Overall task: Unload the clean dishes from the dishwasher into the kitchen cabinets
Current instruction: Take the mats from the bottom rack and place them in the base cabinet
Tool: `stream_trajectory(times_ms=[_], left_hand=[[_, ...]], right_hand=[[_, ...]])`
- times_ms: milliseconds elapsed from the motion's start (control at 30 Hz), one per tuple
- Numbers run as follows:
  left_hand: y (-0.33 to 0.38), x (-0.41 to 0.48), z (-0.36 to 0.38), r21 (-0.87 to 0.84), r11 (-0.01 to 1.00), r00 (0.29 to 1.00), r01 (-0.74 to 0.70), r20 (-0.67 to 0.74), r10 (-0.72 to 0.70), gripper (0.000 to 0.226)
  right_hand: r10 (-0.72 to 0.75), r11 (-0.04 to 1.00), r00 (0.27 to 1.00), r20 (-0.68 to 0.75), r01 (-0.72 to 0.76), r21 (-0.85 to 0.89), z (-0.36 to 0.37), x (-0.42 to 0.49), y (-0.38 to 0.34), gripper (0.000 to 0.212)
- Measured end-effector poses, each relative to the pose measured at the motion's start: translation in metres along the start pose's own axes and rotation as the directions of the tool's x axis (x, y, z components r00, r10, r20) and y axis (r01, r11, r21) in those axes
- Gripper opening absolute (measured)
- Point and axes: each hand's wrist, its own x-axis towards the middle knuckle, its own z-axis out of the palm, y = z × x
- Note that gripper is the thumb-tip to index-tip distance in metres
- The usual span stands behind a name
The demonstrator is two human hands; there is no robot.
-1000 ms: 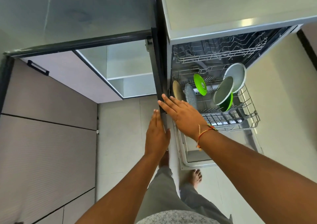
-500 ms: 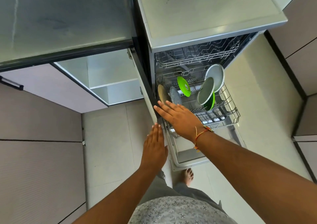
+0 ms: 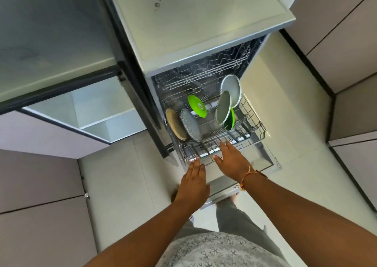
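Six plates (image 3: 190, 124) (two green), two hands (image 3: 231, 160)

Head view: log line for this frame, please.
phase: pre-grasp | left hand: open, at lower rack front edge | right hand: open, above rack front | plates: in rack, none held

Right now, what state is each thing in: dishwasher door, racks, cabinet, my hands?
Dishwasher door: open, folded down.
Lower rack: pulled out, plates standing on edge.
Upper rack: pushed in.
Cabinet: open.
Left hand: open, fingertips at rack's front edge.
Right hand: open, fingers spread over rack's front.
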Motion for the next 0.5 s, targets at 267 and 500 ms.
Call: stream_trajectory(times_ms=[267, 500], left_hand=[[0.066, 0.083, -0.032, -0.291, 0.926, 0.971, 0.240, 0.083, -0.226, 0.069], [0.091, 0.168, -0.045, -0.402, 0.841, 0.921, 0.363, 0.021, -0.388, 0.053]], right_hand=[[0.171, 0.913, 0.976, 0.137, -0.209, 0.350, -0.026, 0.037, 0.074, 0.062], [0.289, 0.725, 0.929, 0.232, -0.370, 0.581, -0.049, 0.105, 0.147, 0.047]])
